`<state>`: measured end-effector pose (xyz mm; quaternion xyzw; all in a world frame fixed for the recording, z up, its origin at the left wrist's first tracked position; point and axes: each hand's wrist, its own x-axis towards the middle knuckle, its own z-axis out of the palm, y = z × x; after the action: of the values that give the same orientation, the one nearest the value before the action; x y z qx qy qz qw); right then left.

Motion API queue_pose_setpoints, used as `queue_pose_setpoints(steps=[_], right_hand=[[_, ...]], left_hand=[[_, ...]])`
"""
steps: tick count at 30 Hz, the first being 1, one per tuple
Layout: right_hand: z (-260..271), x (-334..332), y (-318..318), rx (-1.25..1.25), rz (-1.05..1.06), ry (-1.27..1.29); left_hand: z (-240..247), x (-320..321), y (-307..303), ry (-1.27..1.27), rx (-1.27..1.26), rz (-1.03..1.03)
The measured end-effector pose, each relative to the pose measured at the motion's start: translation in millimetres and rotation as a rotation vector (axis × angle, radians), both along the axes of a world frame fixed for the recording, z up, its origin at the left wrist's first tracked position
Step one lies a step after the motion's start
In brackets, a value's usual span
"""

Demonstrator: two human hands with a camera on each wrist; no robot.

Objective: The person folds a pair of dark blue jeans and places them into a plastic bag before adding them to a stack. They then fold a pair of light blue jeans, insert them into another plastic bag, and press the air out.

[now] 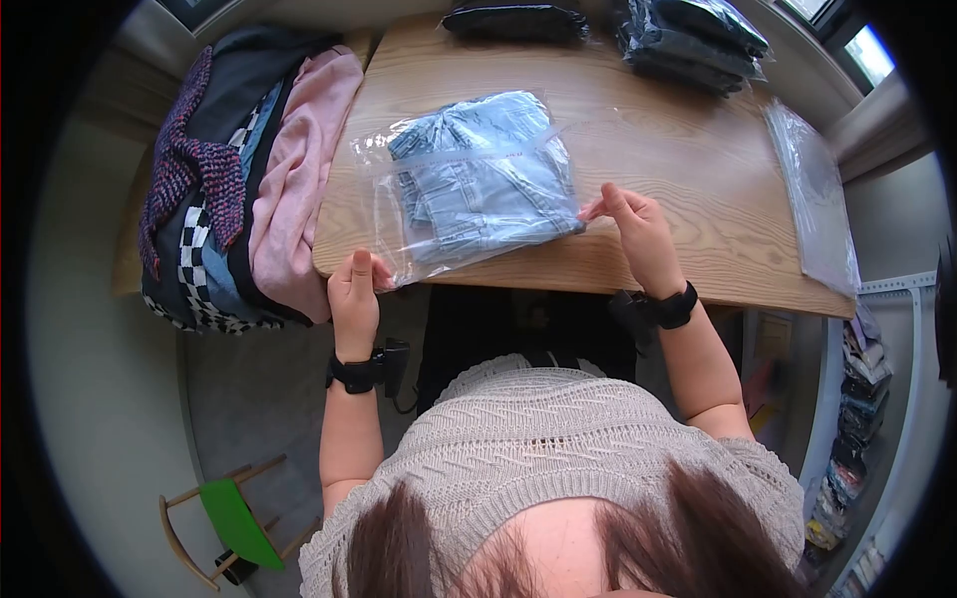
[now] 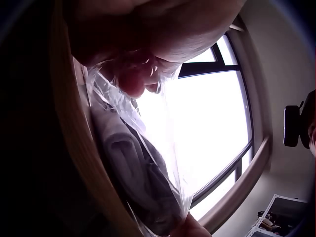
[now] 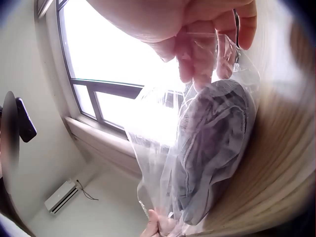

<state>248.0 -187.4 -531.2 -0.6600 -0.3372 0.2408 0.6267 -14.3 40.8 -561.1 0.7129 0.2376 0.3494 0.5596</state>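
A folded light-blue denim garment (image 1: 488, 189) lies inside a clear plastic bag (image 1: 384, 214) near the front edge of the wooden table. My left hand (image 1: 356, 299) pinches the bag's near-left corner. At the bag's right end, my right hand (image 1: 643, 234) pinches the plastic beside the garment. In the left wrist view, my left hand (image 2: 143, 39) has plastic between its fingers, with the garment (image 2: 131, 163) beyond. The right wrist view shows my right hand (image 3: 197, 34) holding the film above the bundled garment (image 3: 212, 143).
Piled clothes (image 1: 299, 189) stand at the table's left side. Dark bagged packages (image 1: 688, 45) and another dark package (image 1: 516, 20) lie at the back. Flat clear bags (image 1: 812, 199) rest along the right edge of the table (image 1: 698, 149). A green-seated chair (image 1: 241, 523) stands on the floor.
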Motion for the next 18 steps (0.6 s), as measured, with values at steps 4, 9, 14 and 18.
queue_pose_setpoints(steps=[4, 9, 14, 18], right_hand=[[-3, -7, 5, -0.056, -0.087, 0.056], [-14, -6, 10, -0.063, -0.148, 0.208], [-2, -8, -9, -0.022, -0.066, 0.072], [-3, -7, -30, 0.049, -0.011, 0.029]], left_hand=[[-2, 4, -4, 0.047, -0.283, 0.083], [-8, 6, -5, 0.057, -0.349, 0.067], [-7, -12, -6, 0.029, -0.199, 0.006], [1, -32, -2, 0.067, 0.064, -0.156]])
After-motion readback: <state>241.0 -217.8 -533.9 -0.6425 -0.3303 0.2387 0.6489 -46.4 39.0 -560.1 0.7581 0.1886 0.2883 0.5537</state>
